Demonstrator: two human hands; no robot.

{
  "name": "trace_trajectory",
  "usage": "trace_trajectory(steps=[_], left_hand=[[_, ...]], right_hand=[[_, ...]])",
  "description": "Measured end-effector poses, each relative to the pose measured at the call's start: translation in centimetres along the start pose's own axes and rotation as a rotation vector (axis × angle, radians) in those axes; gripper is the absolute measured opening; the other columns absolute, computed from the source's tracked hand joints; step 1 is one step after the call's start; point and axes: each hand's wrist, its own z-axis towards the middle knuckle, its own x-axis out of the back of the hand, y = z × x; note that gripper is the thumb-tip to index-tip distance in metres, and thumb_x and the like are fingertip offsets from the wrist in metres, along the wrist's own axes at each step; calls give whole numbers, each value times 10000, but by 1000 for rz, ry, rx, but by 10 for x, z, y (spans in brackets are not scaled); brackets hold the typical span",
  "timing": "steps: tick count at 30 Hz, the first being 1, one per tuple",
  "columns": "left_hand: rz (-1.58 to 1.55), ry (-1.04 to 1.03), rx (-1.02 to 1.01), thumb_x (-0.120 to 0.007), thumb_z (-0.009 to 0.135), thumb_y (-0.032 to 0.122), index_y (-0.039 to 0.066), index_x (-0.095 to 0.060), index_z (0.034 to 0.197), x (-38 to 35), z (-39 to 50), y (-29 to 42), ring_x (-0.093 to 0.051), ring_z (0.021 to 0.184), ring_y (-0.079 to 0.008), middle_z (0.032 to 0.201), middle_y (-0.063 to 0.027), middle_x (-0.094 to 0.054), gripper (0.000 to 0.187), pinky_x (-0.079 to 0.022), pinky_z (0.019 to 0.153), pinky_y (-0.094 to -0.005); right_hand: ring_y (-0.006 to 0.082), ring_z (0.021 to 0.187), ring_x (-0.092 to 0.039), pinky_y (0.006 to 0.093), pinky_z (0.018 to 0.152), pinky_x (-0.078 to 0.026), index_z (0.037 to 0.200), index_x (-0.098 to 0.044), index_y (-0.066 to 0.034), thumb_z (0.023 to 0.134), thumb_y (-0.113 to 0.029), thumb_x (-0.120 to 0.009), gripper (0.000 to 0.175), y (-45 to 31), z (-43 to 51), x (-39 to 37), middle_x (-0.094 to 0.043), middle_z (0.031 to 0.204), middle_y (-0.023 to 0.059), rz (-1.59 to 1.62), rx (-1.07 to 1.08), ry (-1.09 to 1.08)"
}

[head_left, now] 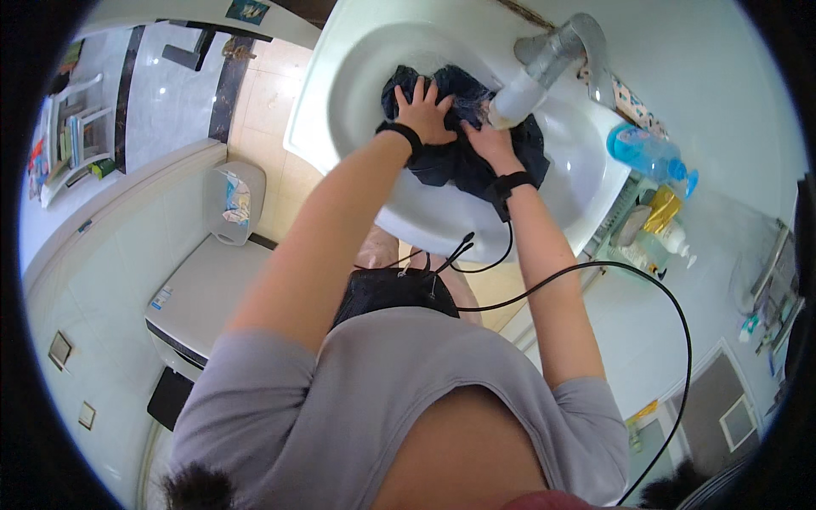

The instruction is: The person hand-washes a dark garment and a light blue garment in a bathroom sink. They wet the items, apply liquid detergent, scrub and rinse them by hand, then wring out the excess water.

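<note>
A wet dark cloth garment (pixel 440 167) lies bunched in the white washbasin (pixel 357 137). My left hand (pixel 426 116) rests on its upper left part, palm down and fingers spread. Under the spout of the metal faucet (pixel 548 60), my right hand (pixel 492 141) touches the same cloth; the faucet's pale end piece hides some of its fingers. Water appears to run onto the cloth between the hands. Both wrists wear black bands, and a thin cable leads from the right one.
A blue bottle (pixel 644 152) lies at the basin's right rim, above a rack of pump bottles (pixel 672 239). A long black cable (pixel 681 319) crosses my right forearm. Left of the basin are a waste bin (pixel 250 185) and a grey-topped appliance (pixel 210 290).
</note>
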Motion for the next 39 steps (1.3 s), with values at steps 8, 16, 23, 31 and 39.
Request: trace_trajectory(steps=[8, 16, 23, 31, 39], left_hand=[[-139, 196, -28, -642, 777, 486, 96, -417, 1350, 36, 1, -39, -466, 1202, -363, 1295, -194, -512, 728, -330, 1010, -508], [-136, 45, -231, -716, 699, 450, 62, -561, 1215, 37, -17, -33, -424, 1203, -410, 1270, -218, -499, 664, -370, 1012, -459], [-182, 317, -654, -729, 640, 59, 99, -562, 1120, 27, -96, -45, -355, 1261, -404, 1425, -193, -327, 510, -342, 1046, -445], [-396, -18, -567, -744, 722, 340, 41, -533, 859, 26, -121, -37, -487, 1187, -373, 1213, -224, -549, 391, -426, 905, -380], [-190, 23, -396, -748, 700, 396, 74, -576, 1146, 22, -133, -34, -602, 992, -334, 1084, -181, -629, 577, -461, 812, -353]], right_hand=[[378, 1013, -514, 410, 876, -448, 1063, -531, 6, 680, -78, -746, 447, -17, -106, 67, -497, 1106, 183, -102, 241, 36], [310, 879, -564, 382, 762, -457, 992, -564, -25, 764, -290, -732, 387, -15, -173, 115, -558, 926, 143, 33, 111, -252], [313, 940, -609, 426, 754, -489, 1067, -514, -14, 770, -289, -727, 457, -4, -130, 110, -600, 1000, 184, -385, -156, -59], [364, 1048, -547, 431, 856, -460, 1003, -549, -12, 671, -236, -722, 436, 5, -120, 112, -570, 1111, 194, -165, 51, -173], [336, 901, -615, 380, 805, -479, 1075, -589, -6, 678, -319, -695, 517, 16, -128, 122, -637, 989, 214, -92, -141, -383]])
